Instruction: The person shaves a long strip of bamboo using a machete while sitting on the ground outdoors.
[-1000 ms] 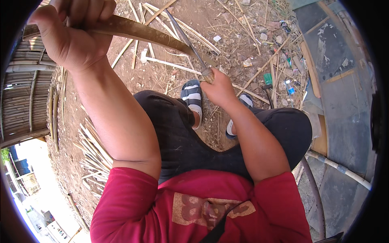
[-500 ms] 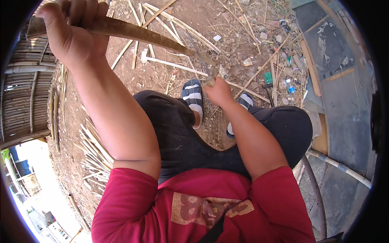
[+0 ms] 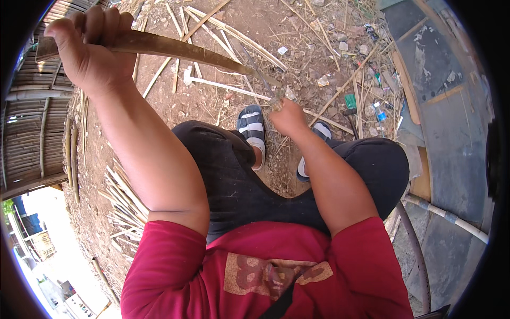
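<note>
At the upper left, my left hand (image 3: 98,58) is raised with its fingers wrapped round a brown bamboo strip (image 3: 178,49). The strip's wide end sticks out behind the hand, and its narrow end slants down to the right. My right hand (image 3: 290,117), low in front of my feet, is closed round the handle of a knife. The knife's thin dark blade (image 3: 257,70) points away from me and to the left. It meets or crosses the strip near its narrow tip; whether the edge is in the bamboo I cannot tell.
Pale split bamboo strips (image 3: 255,42) lie scattered over the dirt ahead, and a heap of strips (image 3: 125,194) lies at my left. Litter, including a plastic bottle (image 3: 380,112), is at the right. Dark panels (image 3: 457,154) border the right side; a bamboo slat wall (image 3: 37,127) stands left.
My left hand has shifted slightly left and down with the bamboo strip. My right hand and the knife stay in nearly the same place.
</note>
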Motion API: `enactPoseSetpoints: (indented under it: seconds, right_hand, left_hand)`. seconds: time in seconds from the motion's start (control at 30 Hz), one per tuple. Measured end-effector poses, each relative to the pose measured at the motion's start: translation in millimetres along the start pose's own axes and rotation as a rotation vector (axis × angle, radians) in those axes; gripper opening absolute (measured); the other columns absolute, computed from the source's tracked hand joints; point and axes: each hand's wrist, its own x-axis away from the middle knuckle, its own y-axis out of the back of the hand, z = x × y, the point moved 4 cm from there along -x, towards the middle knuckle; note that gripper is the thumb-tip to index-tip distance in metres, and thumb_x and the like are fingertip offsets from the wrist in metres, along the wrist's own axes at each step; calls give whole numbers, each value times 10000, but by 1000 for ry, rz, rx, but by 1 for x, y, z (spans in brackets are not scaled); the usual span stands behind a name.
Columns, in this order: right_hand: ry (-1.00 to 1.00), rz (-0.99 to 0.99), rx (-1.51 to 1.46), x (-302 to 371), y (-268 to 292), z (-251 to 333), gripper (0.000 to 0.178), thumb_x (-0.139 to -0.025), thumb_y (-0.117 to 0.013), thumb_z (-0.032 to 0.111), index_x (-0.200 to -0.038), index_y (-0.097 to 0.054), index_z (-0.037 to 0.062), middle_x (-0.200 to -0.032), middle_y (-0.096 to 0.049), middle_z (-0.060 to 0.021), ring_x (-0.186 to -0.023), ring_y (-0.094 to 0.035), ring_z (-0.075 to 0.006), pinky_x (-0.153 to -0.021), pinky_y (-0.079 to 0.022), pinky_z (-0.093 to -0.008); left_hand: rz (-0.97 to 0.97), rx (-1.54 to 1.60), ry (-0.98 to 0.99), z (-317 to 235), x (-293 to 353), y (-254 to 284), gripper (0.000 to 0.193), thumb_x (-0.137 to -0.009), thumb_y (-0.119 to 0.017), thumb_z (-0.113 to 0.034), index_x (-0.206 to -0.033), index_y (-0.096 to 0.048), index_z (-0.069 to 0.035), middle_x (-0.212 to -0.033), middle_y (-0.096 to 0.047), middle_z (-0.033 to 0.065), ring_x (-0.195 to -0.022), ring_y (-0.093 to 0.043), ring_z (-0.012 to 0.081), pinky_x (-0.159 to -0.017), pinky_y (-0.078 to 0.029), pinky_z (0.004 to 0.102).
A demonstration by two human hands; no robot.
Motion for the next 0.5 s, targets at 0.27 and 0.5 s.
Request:
enactPoseSetpoints:
  seconds: [0.27, 0.5]
  right_hand:
    - [34, -45, 34, 13, 2, 6, 449, -795, -683, 215, -1188, -655, -1, -1082, -713, -259, -1055, -674, -436, -920, -530, -483]
    - [38, -41, -25, 12, 11, 13, 438, -805, -672, 227, -1177, -658, -5, -1093, -708, -269, -1065, -675, -429, -933, -530, -475]
  left_hand:
    - [117, 41, 28, -3, 2, -15, 655, -744, -816, -649, -581, -363, -205, -573, -210, -69, -552, -164, 126, -556, -154, 339]
    - [72, 74, 55, -4, -2, 4, 575, -724, -821, -663, -596, -492, -208, -566, -206, -82, -552, -168, 116, -561, -150, 330]
